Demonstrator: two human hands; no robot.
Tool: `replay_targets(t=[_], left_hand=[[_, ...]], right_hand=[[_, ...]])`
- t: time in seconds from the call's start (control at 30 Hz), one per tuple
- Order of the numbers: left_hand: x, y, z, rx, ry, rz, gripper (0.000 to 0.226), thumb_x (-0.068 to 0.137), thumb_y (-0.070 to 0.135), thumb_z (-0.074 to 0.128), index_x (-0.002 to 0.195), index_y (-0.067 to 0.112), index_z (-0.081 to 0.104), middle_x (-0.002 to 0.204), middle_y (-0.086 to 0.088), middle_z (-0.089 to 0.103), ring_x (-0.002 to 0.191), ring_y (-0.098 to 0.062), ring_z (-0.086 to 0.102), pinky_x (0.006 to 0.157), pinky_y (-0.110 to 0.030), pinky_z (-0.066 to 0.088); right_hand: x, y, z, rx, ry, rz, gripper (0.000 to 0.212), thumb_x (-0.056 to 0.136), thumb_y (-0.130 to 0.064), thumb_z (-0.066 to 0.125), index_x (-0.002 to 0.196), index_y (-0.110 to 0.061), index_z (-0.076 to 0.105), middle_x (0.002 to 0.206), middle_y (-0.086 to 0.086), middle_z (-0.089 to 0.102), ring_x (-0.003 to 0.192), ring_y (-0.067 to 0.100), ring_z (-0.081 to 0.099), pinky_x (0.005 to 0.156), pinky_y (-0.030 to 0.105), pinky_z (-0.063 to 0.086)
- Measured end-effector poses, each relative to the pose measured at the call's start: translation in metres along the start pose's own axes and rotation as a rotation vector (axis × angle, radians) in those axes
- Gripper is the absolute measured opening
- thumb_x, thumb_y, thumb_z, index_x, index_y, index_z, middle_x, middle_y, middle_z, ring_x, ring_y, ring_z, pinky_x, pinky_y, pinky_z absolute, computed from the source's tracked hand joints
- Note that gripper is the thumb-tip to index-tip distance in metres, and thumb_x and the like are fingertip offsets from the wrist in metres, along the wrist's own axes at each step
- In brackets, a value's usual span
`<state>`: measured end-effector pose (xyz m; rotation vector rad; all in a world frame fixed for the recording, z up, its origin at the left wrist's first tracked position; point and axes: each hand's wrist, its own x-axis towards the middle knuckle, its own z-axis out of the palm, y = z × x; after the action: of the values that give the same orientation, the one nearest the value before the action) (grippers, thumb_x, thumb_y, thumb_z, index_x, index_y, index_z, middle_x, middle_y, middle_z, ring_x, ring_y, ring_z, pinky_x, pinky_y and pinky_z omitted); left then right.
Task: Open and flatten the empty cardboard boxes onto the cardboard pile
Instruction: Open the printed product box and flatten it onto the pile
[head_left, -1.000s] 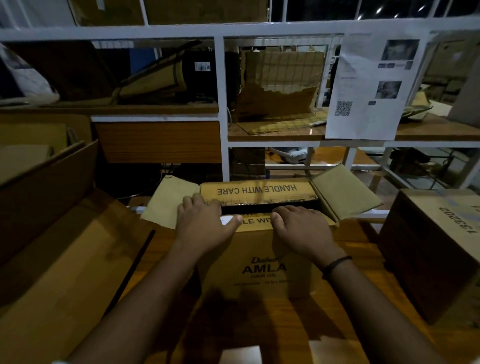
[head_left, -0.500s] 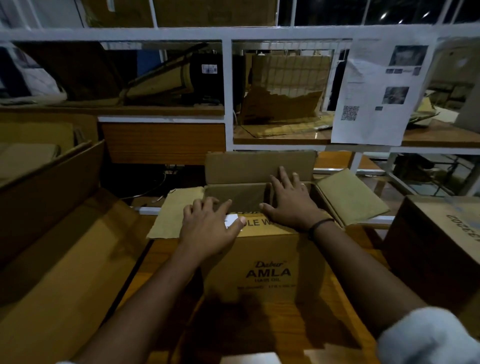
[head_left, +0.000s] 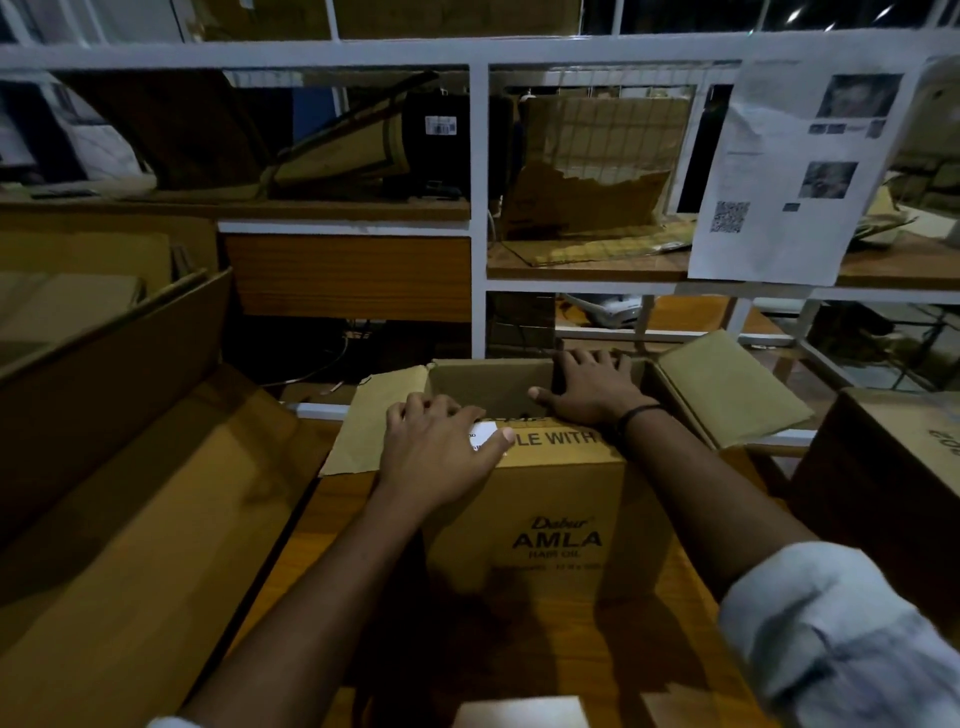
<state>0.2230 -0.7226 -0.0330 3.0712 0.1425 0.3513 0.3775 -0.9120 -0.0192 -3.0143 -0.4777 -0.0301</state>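
Head camera shows the AMLA-printed cardboard box (head_left: 561, 519) upright on the wooden table (head_left: 337, 504) at centre frame, its side flaps splayed toward 9 and 3 o'clock. The left hand (head_left: 441, 447) grasps the near flap, fingers curled over its free edge. The right hand (head_left: 592, 389) reaches toward 12 o'clock, fingers hooked over the far rim, and the cardboard pile (head_left: 130, 519) lies at 9 o'clock.
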Motion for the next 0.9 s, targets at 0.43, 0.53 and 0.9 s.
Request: replay_targets(t=[0.43,0.53,0.9], left_hand=[[0.015,-0.002,0.006,-0.193,0.487,0.102,0.055,0.093,0.063,0.049,0.131,0.025,0.057,0.122,-0.006,0.050,0.120,-0.028,0.043,0.092,-0.041,0.040],[0.010,0.001,0.005,-0.201,0.588,0.108,0.057,0.092,0.062,0.054,0.132,0.022,0.056,0.126,-0.009,0.049,0.122,-0.032,0.042,0.099,-0.046,0.034],[-0.044,0.017,-0.071,-0.353,0.142,0.090,0.038,0.104,0.052,0.046,0.110,0.025,0.072,0.098,0.004,0.071,0.083,-0.009,0.063,0.071,-0.032,0.054]], right_hand=[[-0.095,-0.009,-0.003,0.086,0.656,-0.196,0.038,0.103,-0.055,0.039,0.100,-0.023,0.060,0.090,-0.001,0.063,0.082,0.018,0.056,0.082,0.038,0.044],[-0.101,-0.008,0.000,0.069,0.813,-0.246,0.041,0.104,-0.055,0.044,0.105,-0.017,0.061,0.094,0.003,0.061,0.083,0.020,0.054,0.080,0.038,0.040],[-0.205,-0.018,-0.023,0.121,0.590,-0.247,0.055,0.101,-0.073,0.028,0.093,-0.028,0.059,0.071,-0.011,0.055,0.055,0.003,0.045,0.047,0.020,0.037]])
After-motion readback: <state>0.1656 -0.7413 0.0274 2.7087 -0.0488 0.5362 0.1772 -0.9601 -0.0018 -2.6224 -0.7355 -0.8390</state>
